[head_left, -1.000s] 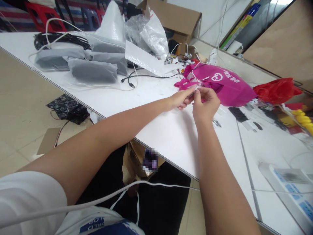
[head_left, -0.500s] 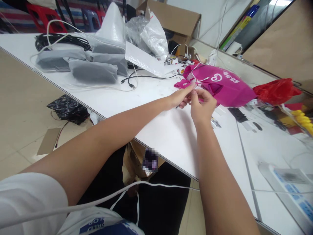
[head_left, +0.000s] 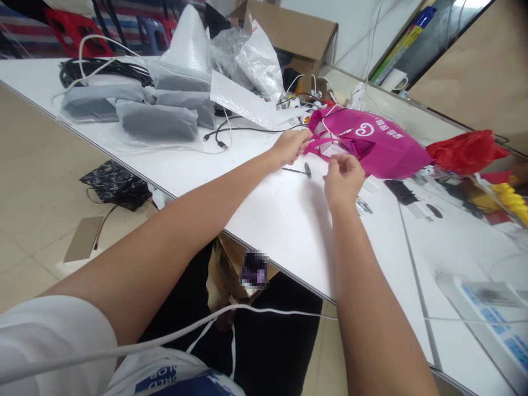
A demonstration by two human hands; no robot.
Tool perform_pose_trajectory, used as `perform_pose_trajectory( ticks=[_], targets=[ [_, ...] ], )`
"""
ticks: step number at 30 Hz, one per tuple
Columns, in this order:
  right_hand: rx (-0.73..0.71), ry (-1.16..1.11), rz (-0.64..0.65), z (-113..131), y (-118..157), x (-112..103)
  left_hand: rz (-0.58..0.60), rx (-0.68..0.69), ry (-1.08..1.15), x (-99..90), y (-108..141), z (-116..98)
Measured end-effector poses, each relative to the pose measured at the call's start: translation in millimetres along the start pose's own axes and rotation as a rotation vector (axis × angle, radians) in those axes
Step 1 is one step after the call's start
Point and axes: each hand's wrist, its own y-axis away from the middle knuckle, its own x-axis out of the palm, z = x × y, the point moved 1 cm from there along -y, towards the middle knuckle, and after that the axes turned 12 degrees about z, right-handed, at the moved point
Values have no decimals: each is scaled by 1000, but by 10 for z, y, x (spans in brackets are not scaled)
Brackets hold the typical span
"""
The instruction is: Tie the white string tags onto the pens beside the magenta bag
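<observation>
A magenta bag [head_left: 396, 146] with white print lies on its side on the white table [head_left: 284, 220]. My left hand [head_left: 291, 147] is closed on the bag's handle [head_left: 315, 144] and draws it to the left. Close to the bag's mouth, my right hand [head_left: 345, 175] has its fingers pinched together; what they hold, if anything, is hidden. White items show inside the opening. Between my hands, on the tabletop, rests a thin dark tool [head_left: 307, 170] whose kind I cannot make out.
Grey plastic packages [head_left: 159, 120], a coil of black cable [head_left: 103, 71] and clear wrapping [head_left: 259, 60] are on the left. A red plastic bag [head_left: 466, 153] lies to the right. A white cable [head_left: 268, 311] crosses before my body. The table's front edge runs diagonally.
My hands have come apart: the left moved leftward and up with the bag's handle, while the right stayed nearly in place. The thin dark tool between them is now uncovered.
</observation>
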Motion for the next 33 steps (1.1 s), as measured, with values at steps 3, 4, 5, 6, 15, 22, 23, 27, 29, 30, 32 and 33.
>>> perform_pose_trajectory(
  ticks=[3,4,5,6,15,22,23,27,29,30,32,33],
  targets=[
    [84,117,-17,-27,63,41,-90,92,-367,-173,5,46],
    [94,166,14,-31,85,64,-71,102,-492,-214,10,75],
    [89,217,60,-36,104,91,-39,93,-602,-246,14,107],
    [69,267,118,-44,119,120,-10,74,-696,-271,20,135],
    [10,595,455,-50,177,267,172,-238,-1158,-257,136,39],
    [156,736,433,122,241,127,194,-217,-1172,-232,120,69],
    [169,743,435,147,244,114,197,-220,-1173,-227,115,74],
    [216,766,433,227,248,90,219,-260,-1178,-196,112,63],
    [238,769,424,243,248,82,234,-261,-1184,-175,121,47],
    [248,765,417,243,248,77,240,-257,-1187,-165,128,40],
    [252,735,391,232,240,65,249,-252,-1185,-149,145,28],
    [247,711,370,222,232,57,250,-247,-1178,-143,153,22]
  ],
)
